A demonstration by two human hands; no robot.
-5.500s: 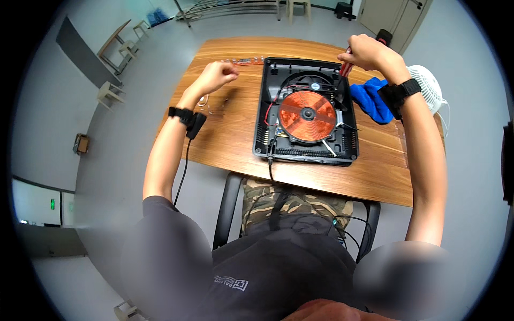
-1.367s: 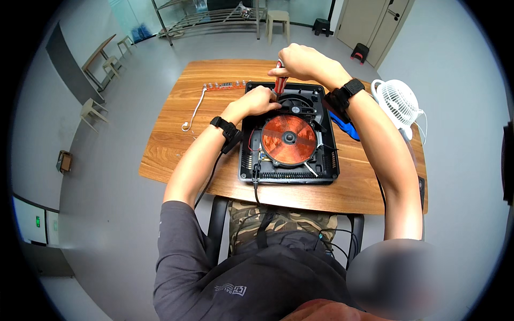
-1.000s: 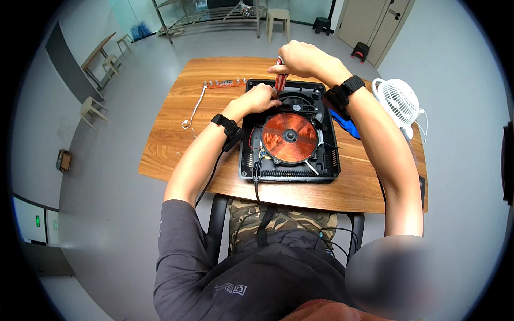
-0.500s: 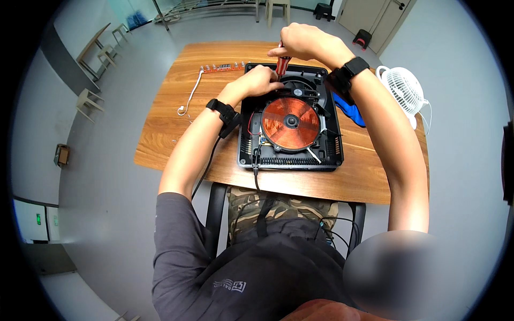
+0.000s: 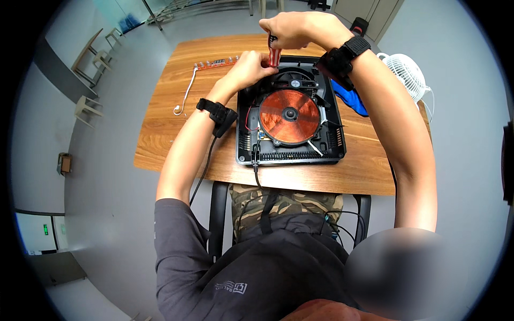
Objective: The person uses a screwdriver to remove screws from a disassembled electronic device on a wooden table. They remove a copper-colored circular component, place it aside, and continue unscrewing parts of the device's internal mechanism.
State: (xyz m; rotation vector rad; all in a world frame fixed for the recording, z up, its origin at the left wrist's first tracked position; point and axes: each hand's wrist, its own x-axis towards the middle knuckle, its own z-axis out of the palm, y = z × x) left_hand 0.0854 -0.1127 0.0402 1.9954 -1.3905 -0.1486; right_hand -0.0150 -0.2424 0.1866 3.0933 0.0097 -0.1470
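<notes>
An opened induction cooker (image 5: 289,157) with a black housing lies in front of me. Its round copper coil (image 5: 289,117) faces up, and a black fan (image 5: 295,84) sits behind the coil. My right hand (image 5: 292,31) is closed round the top of a screwdriver (image 5: 274,56) with a red-and-white striped handle, held upright over the cooker's far left part. Thumb and fingers of my left hand (image 5: 250,69) pinch at the screwdriver's lower end. Its tip is hidden behind those fingers.
An orange circuit board (image 5: 214,64) with a white cable (image 5: 187,93) lies on the wooden table (image 5: 160,128), left of the cooker. Blue cloth (image 5: 350,99) and a white desk fan (image 5: 402,75) are at the right. A black cord (image 5: 257,176) runs off the cooker's front edge.
Both hands and the screwdriver have shifted slightly left along the cooker's far side. My left fingers have come closer round the screwdriver's lower end. The whole view has also moved a little.
</notes>
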